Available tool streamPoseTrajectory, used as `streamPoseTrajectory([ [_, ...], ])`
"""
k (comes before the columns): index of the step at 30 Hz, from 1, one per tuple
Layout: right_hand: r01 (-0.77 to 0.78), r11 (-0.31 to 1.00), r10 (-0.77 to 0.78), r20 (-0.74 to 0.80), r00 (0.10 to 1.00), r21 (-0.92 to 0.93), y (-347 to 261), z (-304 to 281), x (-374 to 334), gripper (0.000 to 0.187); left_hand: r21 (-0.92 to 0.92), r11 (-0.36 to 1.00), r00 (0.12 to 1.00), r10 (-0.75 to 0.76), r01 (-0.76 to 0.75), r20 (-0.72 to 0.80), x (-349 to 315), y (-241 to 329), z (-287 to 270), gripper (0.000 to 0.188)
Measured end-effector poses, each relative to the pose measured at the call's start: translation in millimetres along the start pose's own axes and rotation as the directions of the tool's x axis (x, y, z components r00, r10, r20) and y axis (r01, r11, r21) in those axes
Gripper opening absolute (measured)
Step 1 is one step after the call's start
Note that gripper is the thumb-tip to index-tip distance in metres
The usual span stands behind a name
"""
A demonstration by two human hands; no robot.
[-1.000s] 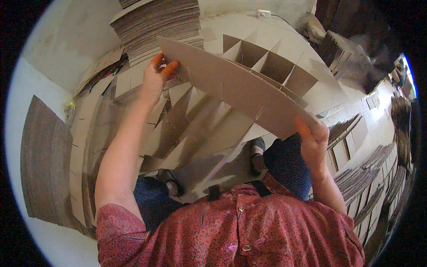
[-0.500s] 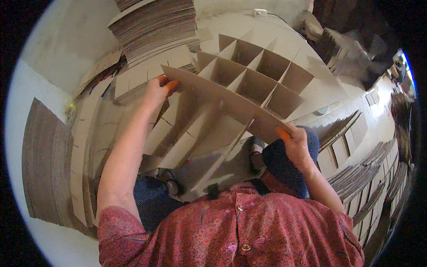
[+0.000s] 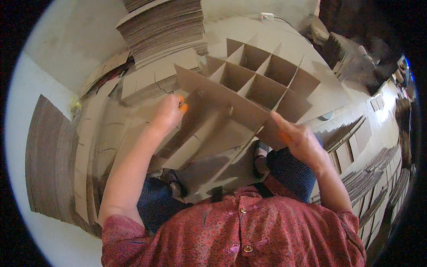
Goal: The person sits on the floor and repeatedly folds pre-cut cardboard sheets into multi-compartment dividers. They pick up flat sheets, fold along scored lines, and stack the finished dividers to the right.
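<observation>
A grid of brown cardboard dividers (image 3: 253, 89) with open square cells stands in front of me. Its near side is a long cardboard strip (image 3: 222, 98), slanting from upper left to lower right. At the right end of that strip, my right hand (image 3: 302, 140) is closed on it, with the index finger stretched along its top edge. My left hand (image 3: 167, 113) is curled closed beside the strip's left part, just below its end. Whatever its fingers may hold is hidden. Orange covers show on fingertips of both hands. More slotted strips (image 3: 195, 142) lie below the grid.
A tall stack of cardboard sheets (image 3: 162, 33) rises at the back left, with slotted pieces (image 3: 147, 80) before it. Another stack (image 3: 51, 160) stands far left. Rows of cardboard pieces (image 3: 371, 171) lie at right. A white power socket (image 3: 266, 17) sits at the back.
My left hand has come off the strip's left end and moved down toward me. My right hand has slid inward and up along the strip, its index finger now extended.
</observation>
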State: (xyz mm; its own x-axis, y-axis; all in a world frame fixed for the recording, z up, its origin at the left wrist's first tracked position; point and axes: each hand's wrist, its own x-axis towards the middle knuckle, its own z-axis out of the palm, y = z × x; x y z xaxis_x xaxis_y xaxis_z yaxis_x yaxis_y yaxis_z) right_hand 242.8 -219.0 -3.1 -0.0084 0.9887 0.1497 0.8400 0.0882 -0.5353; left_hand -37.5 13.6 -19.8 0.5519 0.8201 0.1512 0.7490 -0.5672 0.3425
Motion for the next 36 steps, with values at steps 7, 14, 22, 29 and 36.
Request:
streamPoseTrajectory([
  [7, -0.009, 0.995, 0.016, 0.075, 0.997, -0.1, -4, -8, 10, 0.064, -0.231, 0.971, 0.972, -0.012, 0.068, 0.234, 10, 6, -13, 0.023],
  [14, 0.007, 0.999, -0.005, 0.036, 0.999, -0.048, -9, -14, 17, 0.064, 0.036, 0.995, 0.995, 0.095, -0.095, 0.01, 10, 3, 7, 0.023],
  [22, -0.016, 0.983, 0.055, 0.206, 0.977, -0.185, -3, -7, 16, 0.062, -0.221, 0.975, 0.981, 0.022, 0.021, 0.191, 18, 18, -1, 0.029],
  [29, 0.025, 0.996, -0.026, -0.021, 0.999, -0.083, 21, 1, 23, 0.057, -0.329, 0.943, 0.994, -0.072, 0.04, -0.086, 50, -47, 6, 0.037],
  [36, -0.001, 0.986, -0.017, -0.108, 0.994, -0.166, 42, -1, 35, 0.053, 0.177, 0.984, 0.993, -0.012, 0.033, -0.118, 119, -76, 42, 0.066],
])
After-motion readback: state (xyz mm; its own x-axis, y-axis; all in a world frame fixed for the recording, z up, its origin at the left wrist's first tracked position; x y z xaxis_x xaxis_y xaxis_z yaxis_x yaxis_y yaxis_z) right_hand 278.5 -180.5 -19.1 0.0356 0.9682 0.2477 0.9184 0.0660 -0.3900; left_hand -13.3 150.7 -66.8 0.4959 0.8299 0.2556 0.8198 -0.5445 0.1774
